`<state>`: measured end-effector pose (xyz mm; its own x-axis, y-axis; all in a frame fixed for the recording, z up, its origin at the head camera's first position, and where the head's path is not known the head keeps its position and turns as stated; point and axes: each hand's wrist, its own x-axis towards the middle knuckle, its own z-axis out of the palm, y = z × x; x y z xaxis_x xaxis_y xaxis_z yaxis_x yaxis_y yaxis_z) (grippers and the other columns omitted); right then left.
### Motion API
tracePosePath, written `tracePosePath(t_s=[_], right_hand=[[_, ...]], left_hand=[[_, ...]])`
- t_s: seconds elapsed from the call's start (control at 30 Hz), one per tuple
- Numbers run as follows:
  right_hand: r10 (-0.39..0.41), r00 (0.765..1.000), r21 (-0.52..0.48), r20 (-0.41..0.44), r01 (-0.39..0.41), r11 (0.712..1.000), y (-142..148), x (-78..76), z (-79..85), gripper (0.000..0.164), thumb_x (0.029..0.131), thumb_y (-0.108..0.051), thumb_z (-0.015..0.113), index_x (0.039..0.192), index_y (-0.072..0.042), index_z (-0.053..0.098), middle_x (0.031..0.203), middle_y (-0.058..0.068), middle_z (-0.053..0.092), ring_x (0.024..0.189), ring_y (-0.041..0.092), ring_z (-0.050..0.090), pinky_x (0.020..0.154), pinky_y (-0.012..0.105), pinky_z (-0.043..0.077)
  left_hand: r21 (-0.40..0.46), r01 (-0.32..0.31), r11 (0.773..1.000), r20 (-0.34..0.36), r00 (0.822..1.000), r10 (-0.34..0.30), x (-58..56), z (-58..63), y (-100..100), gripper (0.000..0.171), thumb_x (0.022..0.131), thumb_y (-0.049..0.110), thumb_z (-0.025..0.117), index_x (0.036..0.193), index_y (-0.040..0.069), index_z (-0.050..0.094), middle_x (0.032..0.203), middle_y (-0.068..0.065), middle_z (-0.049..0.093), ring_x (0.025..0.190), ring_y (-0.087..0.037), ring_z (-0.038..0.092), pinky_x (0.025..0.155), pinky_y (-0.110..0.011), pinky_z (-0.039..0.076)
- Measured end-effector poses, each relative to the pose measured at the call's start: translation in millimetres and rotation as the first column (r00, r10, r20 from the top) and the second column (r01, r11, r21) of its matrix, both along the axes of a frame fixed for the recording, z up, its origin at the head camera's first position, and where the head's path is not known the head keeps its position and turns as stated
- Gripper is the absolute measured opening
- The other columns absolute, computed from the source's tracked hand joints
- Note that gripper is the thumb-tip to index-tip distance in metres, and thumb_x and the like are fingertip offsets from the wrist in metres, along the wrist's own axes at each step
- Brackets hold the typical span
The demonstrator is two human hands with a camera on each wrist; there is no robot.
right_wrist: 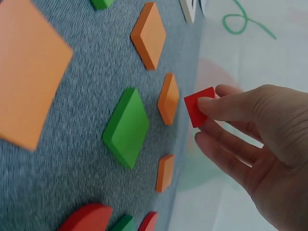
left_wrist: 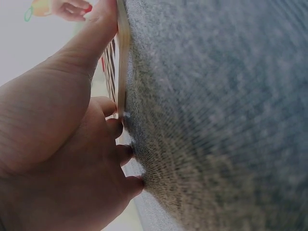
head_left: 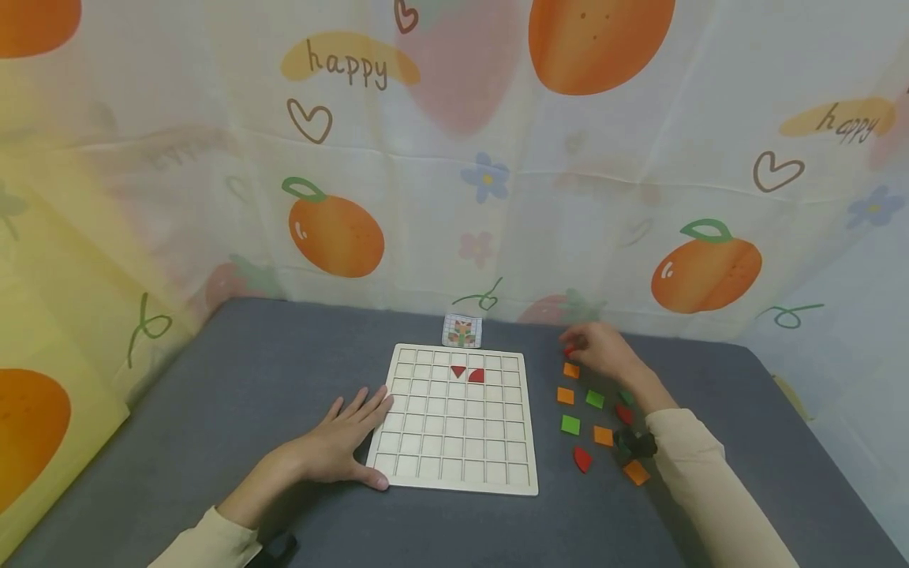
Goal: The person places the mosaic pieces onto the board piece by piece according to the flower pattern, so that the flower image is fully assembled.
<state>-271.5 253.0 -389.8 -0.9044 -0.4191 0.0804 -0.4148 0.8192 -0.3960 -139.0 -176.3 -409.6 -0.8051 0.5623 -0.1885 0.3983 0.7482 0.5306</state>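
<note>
A pale grid board (head_left: 454, 430) lies on the grey cloth, with a red triangle (head_left: 458, 371) and a red rounded-corner piece (head_left: 477, 376) in its upper cells. My left hand (head_left: 330, 448) rests at the board's left side, fingers spread, thumb by the near corner. In the left wrist view, its fingertips touch the cloth and the board's edge. Beyond the scattered pieces, my right hand (head_left: 605, 353) pinches a small red piece (right_wrist: 193, 107) between thumb and fingers. The right wrist view shows it raised off the cloth; the thumb covers part of it, so its full outline is hidden.
Right of the board lie several loose pieces: orange squares (head_left: 565, 396), green squares (head_left: 570, 424), red curved pieces (head_left: 582, 459) and dark green ones partly behind the right arm. A small pattern card (head_left: 461, 332) sits behind the board, before a printed curtain (head_left: 426, 237).
</note>
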Motion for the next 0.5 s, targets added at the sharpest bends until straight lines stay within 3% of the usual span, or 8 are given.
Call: tracePosePath(t_s=[0.5], right_hand=[[0.070, 0.998, -0.090, -0.009, -0.070, 0.993, -24.3, 4.1, 3.4, 0.021, 0.087, 0.001, 0.070, 0.108, 0.007, 0.070, 0.094, 0.015, 0.071, 0.087, 0.030, 0.068, 0.075, 0.041, 0.056]], left_hand=[[0.011, 0.001, 1.000, -0.008, 1.000, -0.001, 0.2, -0.4, -0.6, 0.118, 0.072, 0.055, 0.080, 0.155, -0.002, 0.018, 0.162, -0.020, 0.009, 0.147, -0.046, 0.003, 0.111, -0.068, 0.000]])
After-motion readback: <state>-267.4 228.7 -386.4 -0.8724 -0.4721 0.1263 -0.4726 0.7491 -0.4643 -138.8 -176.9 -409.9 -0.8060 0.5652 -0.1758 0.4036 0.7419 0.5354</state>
